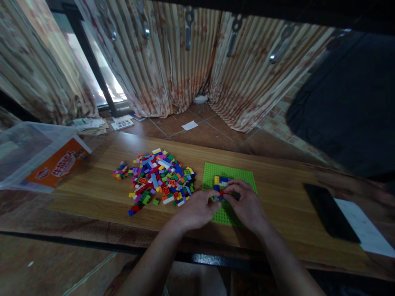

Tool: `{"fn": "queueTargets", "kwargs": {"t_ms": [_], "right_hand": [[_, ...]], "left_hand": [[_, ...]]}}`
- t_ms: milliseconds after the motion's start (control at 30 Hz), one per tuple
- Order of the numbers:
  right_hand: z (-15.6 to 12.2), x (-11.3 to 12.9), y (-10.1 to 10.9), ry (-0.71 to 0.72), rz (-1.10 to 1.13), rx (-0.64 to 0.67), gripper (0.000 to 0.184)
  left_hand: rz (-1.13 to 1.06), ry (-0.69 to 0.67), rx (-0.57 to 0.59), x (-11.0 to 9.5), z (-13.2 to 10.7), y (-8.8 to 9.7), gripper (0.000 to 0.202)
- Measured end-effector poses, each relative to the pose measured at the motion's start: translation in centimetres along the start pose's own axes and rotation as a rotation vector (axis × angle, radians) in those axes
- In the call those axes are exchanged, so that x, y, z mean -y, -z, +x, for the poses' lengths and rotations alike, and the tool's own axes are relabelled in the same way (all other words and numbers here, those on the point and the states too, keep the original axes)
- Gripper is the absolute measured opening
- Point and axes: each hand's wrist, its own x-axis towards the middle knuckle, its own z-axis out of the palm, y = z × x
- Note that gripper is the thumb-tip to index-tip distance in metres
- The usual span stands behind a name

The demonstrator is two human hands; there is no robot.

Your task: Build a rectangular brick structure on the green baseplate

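Observation:
A green studded baseplate [248,172] lies on the wooden board. On it sits a low structure of toy bricks [217,181], with yellow, blue and white pieces showing along its far side. My left hand [197,209] comes in from the near left, its thumb and fingers closed at the structure's left edge. From the right, my right hand [248,203] pinches at a small red toy brick [221,192] on the structure. The fingertips of both hands nearly meet there. My fingers hide the near part of the structure.
A pile of mixed toy bricks [160,172] spreads left of the baseplate on the wooden board [284,193]. A clear plastic box [46,133] with an orange label lies at the far left. At the right are a black phone-like slab [330,211] and white paper [364,226].

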Motion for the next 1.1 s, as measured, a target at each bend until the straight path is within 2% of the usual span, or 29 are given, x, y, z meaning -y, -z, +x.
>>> {"fn": "queueTargets", "kwargs": {"t_ms": [367, 633, 1100], "right_hand": [[0.04, 0.06, -0.26, 0.010, 0.007, -0.026, 0.007], [0.00, 0.08, -0.51, 0.023, -0.001, -0.035, 0.008], [0.06, -0.27, -0.08, 0.088, 0.009, -0.007, 0.011]], "left_hand": [[0.033, 0.022, -0.004, -0.16, -0.01, -0.01, 0.045], [0.042, -0.014, -0.026, -0.05, 0.05, -0.13, 0.042], [0.021, -0.017, -0.006, -0.24, 0.06, 0.21, 0.037]]}}
